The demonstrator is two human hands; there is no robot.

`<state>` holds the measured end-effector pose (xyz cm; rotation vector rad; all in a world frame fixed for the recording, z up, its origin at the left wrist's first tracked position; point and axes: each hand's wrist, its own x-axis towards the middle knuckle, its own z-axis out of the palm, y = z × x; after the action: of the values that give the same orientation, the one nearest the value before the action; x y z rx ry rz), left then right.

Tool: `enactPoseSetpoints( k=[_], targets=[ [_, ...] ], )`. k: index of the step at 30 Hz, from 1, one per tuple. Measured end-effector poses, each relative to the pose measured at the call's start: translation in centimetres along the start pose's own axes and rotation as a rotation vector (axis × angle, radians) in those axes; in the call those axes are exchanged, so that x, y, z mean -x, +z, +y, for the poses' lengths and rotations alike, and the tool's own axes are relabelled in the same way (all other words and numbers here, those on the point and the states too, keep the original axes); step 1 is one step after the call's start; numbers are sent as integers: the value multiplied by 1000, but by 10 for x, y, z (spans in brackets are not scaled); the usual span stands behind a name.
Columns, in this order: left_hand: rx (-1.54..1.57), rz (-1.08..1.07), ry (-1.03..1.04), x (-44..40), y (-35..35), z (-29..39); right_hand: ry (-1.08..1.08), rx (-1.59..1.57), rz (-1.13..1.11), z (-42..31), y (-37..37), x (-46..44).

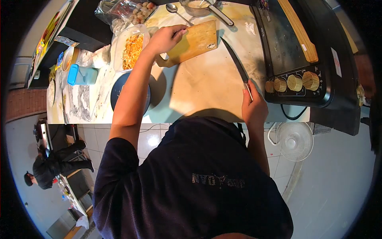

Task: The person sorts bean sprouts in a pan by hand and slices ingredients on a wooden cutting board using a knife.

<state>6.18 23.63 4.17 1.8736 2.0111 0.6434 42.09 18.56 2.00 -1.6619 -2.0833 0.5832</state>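
My left hand (165,40) grips the upper left edge of a wooden cutting board (197,42), which is tilted over the counter. A small pale patch shows near the board's lower right corner. In my right hand (254,107) is a long knife (235,59), held by its handle with the dark blade pointing up and left. Blade and board are apart. Beneath my left forearm is a dark blue bowl (119,92), partly hidden. Just left of the left wrist stands a clear container (118,59) of shredded orange food (133,51).
A black electric griddle (284,44) with wooden knobs (294,83) and a wooden strip (298,30) stands at right. At the back are a spoon (179,14), a pan (199,8) and a plastic bag (115,12). A blue-lidded tub (82,75) sits left. Another person (47,167) stands far left.
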Motion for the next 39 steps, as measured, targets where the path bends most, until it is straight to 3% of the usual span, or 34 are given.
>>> enactPoseSetpoints(
  k=[10,13,18,23,30,33,39],
  targets=[
    [66,60,72,0,6,-8,49,-11,-26,4,5,1],
    [39,32,42,2,0,-3,-42,-60,4,8,3,5],
    [-1,71,35,6,-1,-4,134,-339,-276,15,0,17],
    [-53,137,122,8,-2,-4,53,-372,-269,11,9,17],
    [-104,156,79,16,-6,3,30,-373,-219,11,4,13],
    [-146,196,234,29,2,15,8,-373,-76,21,-7,16],
    [-271,224,500,84,42,38,160,-452,-92,17,-43,34]
  ],
)
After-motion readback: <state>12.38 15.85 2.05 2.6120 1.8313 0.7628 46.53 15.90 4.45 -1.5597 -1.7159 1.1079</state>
